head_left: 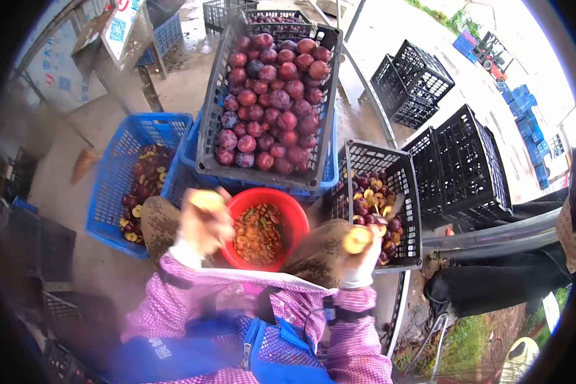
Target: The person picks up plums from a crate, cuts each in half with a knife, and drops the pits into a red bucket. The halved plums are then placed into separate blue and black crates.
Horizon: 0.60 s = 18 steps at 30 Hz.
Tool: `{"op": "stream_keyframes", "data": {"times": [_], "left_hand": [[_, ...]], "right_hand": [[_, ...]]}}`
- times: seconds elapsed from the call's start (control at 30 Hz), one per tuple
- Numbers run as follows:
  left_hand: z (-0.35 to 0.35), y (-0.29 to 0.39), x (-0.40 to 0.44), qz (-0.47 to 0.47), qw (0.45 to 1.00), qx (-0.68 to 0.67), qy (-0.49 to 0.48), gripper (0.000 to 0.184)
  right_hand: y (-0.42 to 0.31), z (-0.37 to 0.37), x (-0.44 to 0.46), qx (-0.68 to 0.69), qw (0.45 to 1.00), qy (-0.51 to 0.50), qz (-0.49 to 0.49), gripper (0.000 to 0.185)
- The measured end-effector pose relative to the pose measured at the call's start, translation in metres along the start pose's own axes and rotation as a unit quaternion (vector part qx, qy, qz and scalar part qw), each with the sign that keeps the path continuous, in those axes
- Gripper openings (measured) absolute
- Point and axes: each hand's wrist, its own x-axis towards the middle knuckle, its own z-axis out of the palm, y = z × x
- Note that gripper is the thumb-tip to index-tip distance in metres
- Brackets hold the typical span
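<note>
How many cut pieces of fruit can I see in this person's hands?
2: one cut piece in the left hand, another cut piece in the right hand. More may be hidden behind them.

Plums (279,99), stacked black crates (465,168) and a forklift (489,61) show a fruit-handling work yard.

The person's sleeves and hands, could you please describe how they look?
Both sleeves are pink-and-white checked, with white cuffs and a dark band around each. The left hand and right hand look ungloved, though somewhat blurred.
</note>
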Motion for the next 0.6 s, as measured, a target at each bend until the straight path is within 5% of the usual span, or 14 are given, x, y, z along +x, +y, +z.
{"op": "stream_keyframes", "data": {"times": [0.03, 0.07, 0.1, 0.13, 0.23, 0.3, 0.33, 0.37, 0.4, 0.47, 0.53, 0.6], "left_hand": [[0.003, 0.017, -0.006, 0.138, 0.981, -0.036, -0.135, 0.058], [-0.006, 0.044, -0.015, 0.184, 0.963, -0.054, -0.189, 0.072], [-0.009, 0.064, -0.017, 0.259, 0.949, -0.049, -0.174, 0.081], [-0.003, 0.071, -0.018, 0.223, 0.957, 0.010, -0.188, 0.078], [0.005, 0.072, 0.016, 0.166, 0.959, 0.227, -0.035, 0.056], [0.018, 0.053, 0.054, 0.196, 0.875, 0.425, 0.126, 0.047], [0.004, 0.055, 0.079, 0.238, 0.798, 0.539, 0.131, 0.045], [-0.005, 0.053, 0.104, 0.308, 0.698, 0.634, 0.123, 0.041], [-0.013, 0.061, 0.129, 0.416, 0.324, 0.835, 0.158, 0.042], [-0.004, 0.059, 0.152, 0.422, 0.128, 0.877, 0.190, 0.049], [-0.005, 0.059, 0.171, 0.375, 0.017, 0.899, 0.225, 0.057], [-0.003, 0.054, 0.181, 0.262, 0.011, 0.928, 0.266, 0.058]], "right_hand": [[0.022, -0.018, 0.013, 0.111, 0.961, 0.021, 0.253, 0.032], [0.037, -0.033, 0.024, 0.215, 0.847, 0.039, 0.485, 0.036], [0.039, -0.040, 0.035, 0.145, 0.871, 0.102, 0.459, 0.033], [0.042, -0.044, 0.044, 0.073, 0.886, 0.164, 0.428, 0.030], [0.049, -0.054, 0.038, 0.252, 0.812, 0.193, 0.490, 0.023], [0.043, -0.027, 0.031, 0.233, 0.805, 0.227, 0.497, 0.020], [0.047, -0.015, 0.019, 0.223, 0.803, 0.243, 0.497, 0.019], [0.045, -0.014, 0.008, 0.229, 0.806, 0.154, 0.524, 0.019], [0.043, -0.013, -0.002, 0.234, 0.802, 0.063, 0.546, 0.020], [0.000, -0.007, 0.000, 0.271, 0.805, 0.012, 0.528, 0.025], [-0.028, -0.003, 0.005, 0.267, 0.773, -0.026, 0.575, 0.026], [-0.034, 0.000, -0.004, 0.307, 0.747, -0.070, 0.585, 0.027]]}}
